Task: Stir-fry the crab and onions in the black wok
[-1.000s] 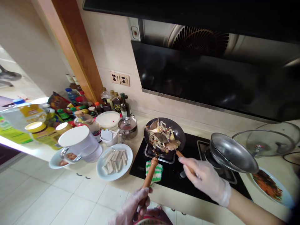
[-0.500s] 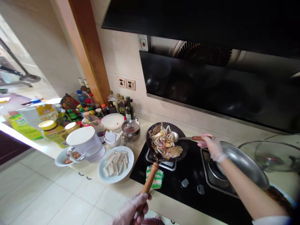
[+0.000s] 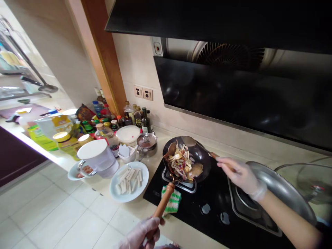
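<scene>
A dark wok (image 3: 207,162) sits on the left burner, holding crab pieces (image 3: 180,160) mixed with reddish bits and a larger brownish shell. My left hand (image 3: 145,230), in a clear plastic glove, is wrapped round the wok's wooden handle (image 3: 163,200). Also gloved, my right hand (image 3: 241,174) grips the wooden handle of a metal spatula (image 3: 189,140). The spatula's blade is at the wok's far rim, above the food. Under the wok handle lies a green and white striped cloth (image 3: 172,200).
A plate of pale cut sticks (image 3: 129,200) stands left of the stove (image 3: 186,211). Behind it are a water pitcher (image 3: 98,157), a lidded pot (image 3: 146,141) and several bottles (image 3: 144,121). A large steel pan (image 3: 282,188) and a glass lid (image 3: 306,180) are at the right. Overhead hangs the range hood (image 3: 220,20).
The spatula has lifted out of the food toward the wok's far rim. My right hand has moved slightly right and down. The left hand still holds the wok handle; the view has shifted a little.
</scene>
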Demonstrator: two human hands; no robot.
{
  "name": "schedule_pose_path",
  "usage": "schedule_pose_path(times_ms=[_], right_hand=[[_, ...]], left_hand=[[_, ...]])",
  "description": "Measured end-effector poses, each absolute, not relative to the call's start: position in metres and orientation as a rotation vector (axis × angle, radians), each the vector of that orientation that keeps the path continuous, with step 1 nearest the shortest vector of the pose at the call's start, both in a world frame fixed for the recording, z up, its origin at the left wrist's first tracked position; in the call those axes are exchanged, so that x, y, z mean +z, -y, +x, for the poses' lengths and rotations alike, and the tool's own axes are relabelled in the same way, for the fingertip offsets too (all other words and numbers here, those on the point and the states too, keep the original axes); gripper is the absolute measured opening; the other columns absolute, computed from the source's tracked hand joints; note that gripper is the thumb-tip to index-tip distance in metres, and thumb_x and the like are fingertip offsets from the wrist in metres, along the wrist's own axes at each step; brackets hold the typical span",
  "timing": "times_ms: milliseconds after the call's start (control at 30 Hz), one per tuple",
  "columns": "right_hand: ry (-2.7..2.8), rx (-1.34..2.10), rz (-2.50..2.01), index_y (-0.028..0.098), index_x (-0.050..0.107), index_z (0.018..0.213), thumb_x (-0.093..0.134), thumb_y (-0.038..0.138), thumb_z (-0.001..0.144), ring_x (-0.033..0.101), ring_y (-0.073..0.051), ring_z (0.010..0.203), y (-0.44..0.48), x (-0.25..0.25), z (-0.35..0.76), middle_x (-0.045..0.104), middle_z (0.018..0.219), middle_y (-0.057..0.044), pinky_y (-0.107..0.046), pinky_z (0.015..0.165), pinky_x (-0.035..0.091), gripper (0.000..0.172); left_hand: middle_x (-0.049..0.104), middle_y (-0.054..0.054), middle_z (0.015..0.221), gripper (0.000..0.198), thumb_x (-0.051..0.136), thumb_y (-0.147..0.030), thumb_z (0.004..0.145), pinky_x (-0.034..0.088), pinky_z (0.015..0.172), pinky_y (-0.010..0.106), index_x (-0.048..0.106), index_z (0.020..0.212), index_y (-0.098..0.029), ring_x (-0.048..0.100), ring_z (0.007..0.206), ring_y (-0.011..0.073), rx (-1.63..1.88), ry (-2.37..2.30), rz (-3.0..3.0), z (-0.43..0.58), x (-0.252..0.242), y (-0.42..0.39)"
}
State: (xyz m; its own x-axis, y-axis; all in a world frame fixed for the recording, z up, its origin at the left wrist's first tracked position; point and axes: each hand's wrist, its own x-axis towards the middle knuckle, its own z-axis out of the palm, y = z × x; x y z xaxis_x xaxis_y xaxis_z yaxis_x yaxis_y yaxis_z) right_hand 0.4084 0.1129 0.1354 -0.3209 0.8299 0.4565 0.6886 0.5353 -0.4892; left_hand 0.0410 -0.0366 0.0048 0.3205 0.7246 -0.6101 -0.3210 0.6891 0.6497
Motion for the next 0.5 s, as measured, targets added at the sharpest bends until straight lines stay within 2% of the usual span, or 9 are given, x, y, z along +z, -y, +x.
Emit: schedule_pose_path(times_ms=[133, 233, 300, 367, 500], right_hand=[[2.644, -0.123, -0.915, 0.023, 0.071, 0.112, 0.043, 0.017, 0.093, 0.071, -0.025, 0.096, -0.132, 0.102, 0.389, 0.069, 0.118, -0.014, -0.037, 0.08, 0.06, 0.034], [2.813, -0.134, -0.965, 0.021, 0.071, 0.108, 0.048, 0.019, 0.093, 0.072, -0.025, 0.091, -0.123, 0.095, 0.38, 0.071, 0.108, -0.013, -0.035, 0.075, 0.06, 0.028], [2.81, -0.043, -1.087, 0.021, 0.071, 0.107, 0.053, 0.023, 0.092, 0.072, -0.022, 0.084, -0.11, 0.101, 0.382, 0.073, 0.099, -0.009, -0.031, 0.073, 0.06, 0.023], [2.785, -0.007, -1.147, 0.023, 0.071, 0.106, 0.054, 0.022, 0.092, 0.072, -0.021, 0.082, -0.095, 0.114, 0.389, 0.073, 0.098, -0.008, -0.03, 0.073, 0.06, 0.023], [2.756, -0.08, -1.099, 0.031, 0.071, 0.116, 0.044, 0.015, 0.092, 0.071, -0.026, 0.099, -0.056, 0.157, 0.416, 0.069, 0.121, -0.01, -0.036, 0.081, 0.06, 0.039]], left_hand=[[0.043, -0.004, 0.055, 0.051, 0.072, -0.065, 0.067, 0.027, 0.045, 0.025, 0.071, 0.087, -0.019, 0.029, 0.042, 0.0062, 0.717, -1.032, 0.452, 0.043, -0.003, 0.035], [0.049, -0.002, 0.058, 0.049, 0.072, -0.064, 0.067, 0.023, 0.043, 0.024, 0.07, 0.087, -0.019, 0.03, 0.041, 0.0053, 0.711, -1.039, 0.448, 0.042, -0.011, 0.033], [0.051, -0.002, 0.058, 0.049, 0.072, -0.064, 0.066, 0.02, 0.041, 0.023, 0.068, 0.087, -0.019, 0.031, 0.039, 0.0048, 0.693, -1.042, 0.448, 0.04, -0.017, 0.03], [0.05, -0.003, 0.056, 0.049, 0.073, -0.064, 0.066, 0.017, 0.04, 0.023, 0.067, 0.085, -0.019, 0.031, 0.036, 0.0044, 0.672, -1.038, 0.452, 0.038, -0.023, 0.028], [0.049, -0.004, 0.053, 0.047, 0.072, -0.059, 0.067, 0.013, 0.039, 0.022, 0.065, 0.086, -0.017, 0.033, 0.035, 0.0039, 0.66, -1.015, 0.453, 0.036, -0.027, 0.024]])
